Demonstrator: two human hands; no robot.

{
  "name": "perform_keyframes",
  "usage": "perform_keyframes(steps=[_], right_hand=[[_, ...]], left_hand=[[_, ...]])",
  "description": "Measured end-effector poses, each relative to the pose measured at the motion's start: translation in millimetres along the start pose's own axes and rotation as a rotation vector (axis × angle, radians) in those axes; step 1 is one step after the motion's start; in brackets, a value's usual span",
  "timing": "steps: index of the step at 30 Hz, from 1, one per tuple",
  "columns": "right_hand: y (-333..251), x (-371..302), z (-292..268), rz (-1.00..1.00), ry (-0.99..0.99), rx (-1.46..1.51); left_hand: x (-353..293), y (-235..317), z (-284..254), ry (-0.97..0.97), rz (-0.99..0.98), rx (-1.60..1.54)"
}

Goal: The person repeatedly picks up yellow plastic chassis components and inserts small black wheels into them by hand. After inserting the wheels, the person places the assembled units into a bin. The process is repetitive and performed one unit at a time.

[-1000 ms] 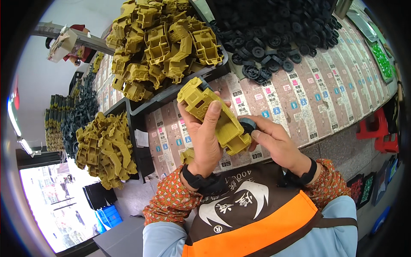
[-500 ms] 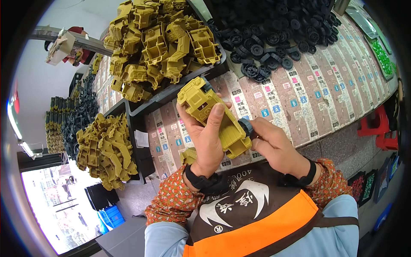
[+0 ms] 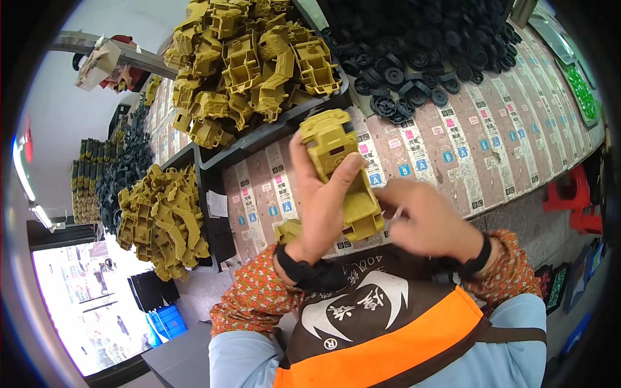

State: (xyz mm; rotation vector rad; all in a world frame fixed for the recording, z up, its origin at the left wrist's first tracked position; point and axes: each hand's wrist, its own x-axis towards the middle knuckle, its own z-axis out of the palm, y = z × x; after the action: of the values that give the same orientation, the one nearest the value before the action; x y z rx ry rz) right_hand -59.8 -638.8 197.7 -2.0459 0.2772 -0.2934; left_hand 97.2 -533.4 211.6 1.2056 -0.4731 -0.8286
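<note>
My left hand [image 3: 321, 208] is closed around a mustard-yellow plastic toy truck body [image 3: 330, 134], its thumb lying across the roof side. The truck tilts upright over the table edge, with a dark wheel at its upper right corner. My right hand [image 3: 430, 220] is beside the truck's lower right side, fingers bent and smeared by motion. Whether it holds anything does not show. Partly behind my left wrist, another yellow plastic part [image 3: 288, 230] lies on the table.
A black tray [image 3: 278, 126] heaped with yellow truck bodies [image 3: 242, 61] stands at the far left. A lower bin of yellow parts [image 3: 162, 223] is left of it. Black wheels [image 3: 420, 61] are piled at the back. Red stools [image 3: 572, 200] stand right of the table [image 3: 453, 155].
The truck has shifted right and turned more upright in my left hand. My right hand has moved slightly right and blurred. The wheel seen beside its fingers earlier is now hidden.
</note>
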Motion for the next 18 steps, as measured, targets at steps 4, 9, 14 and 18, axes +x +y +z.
perform_keyframes(steps=[4,9,14,18], right_hand=[[1.3,22.3,-36.4,-0.027,0.447,0.129],[13.3,9.0,-48.2,0.132,0.059,0.526],[27.8,-6.0,-41.2,0.462,0.363,0.971],[13.7,-5.1,-10.8,0.471,0.194,0.937]], left_hand=[[12.9,11.8,-14.1,-0.461,-0.149,0.521],[13.8,35.5,-27.7,-0.572,-0.548,0.129],[12.5,15.5,-57.7,-0.541,-0.438,-0.390],[7.7,0.2,-29.3,-0.205,-0.232,-0.047]])
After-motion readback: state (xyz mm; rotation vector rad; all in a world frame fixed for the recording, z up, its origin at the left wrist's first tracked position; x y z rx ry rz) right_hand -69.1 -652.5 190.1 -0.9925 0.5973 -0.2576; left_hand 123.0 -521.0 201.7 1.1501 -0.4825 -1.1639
